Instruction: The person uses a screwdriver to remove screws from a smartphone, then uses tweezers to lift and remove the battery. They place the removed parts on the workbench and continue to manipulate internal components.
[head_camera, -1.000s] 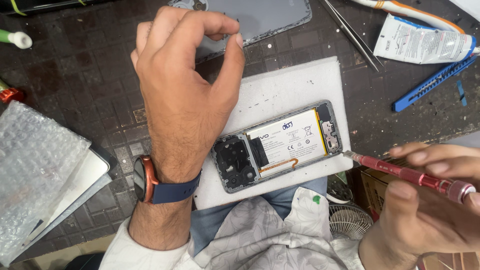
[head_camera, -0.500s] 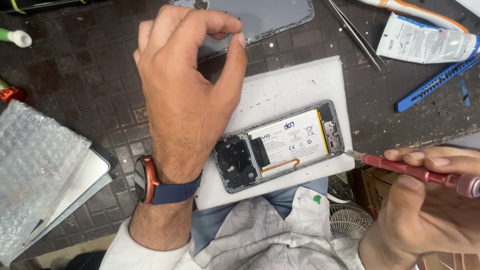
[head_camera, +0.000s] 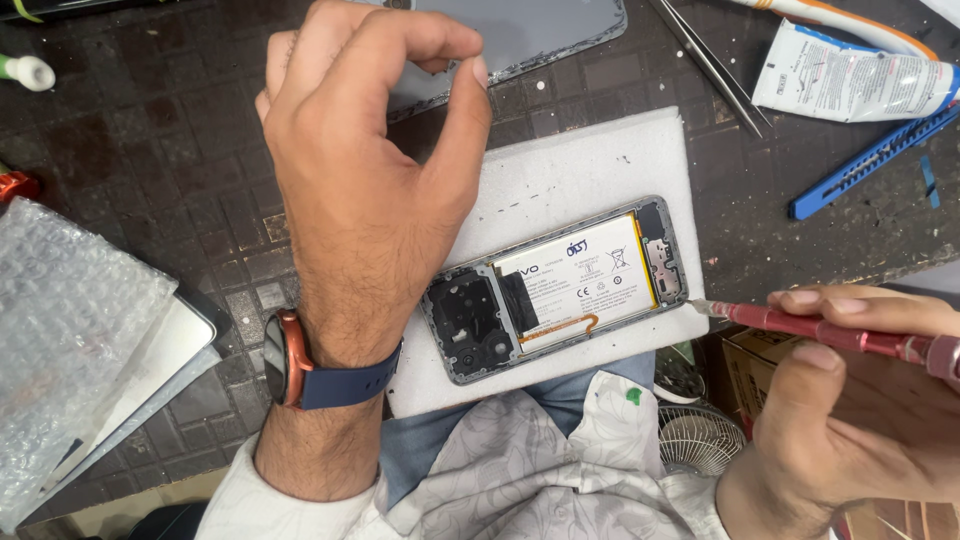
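Little has shifted — right hand (head_camera: 860, 400) still grips the red screwdriver (head_camera: 830, 332); left hand (head_camera: 370, 190) hovers pinched, apparently empty. Opened phone (head_camera: 560, 285) on white foam pad (head_camera: 590, 170), desk-edge: light, fragile — hold by frame.

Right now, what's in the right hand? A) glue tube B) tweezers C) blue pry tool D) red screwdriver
D: the right hand grips a red screwdriver, its tip at the lower right corner of the opened phone. The tweezers, blue pry tool and glue tube all lie untouched on the table.
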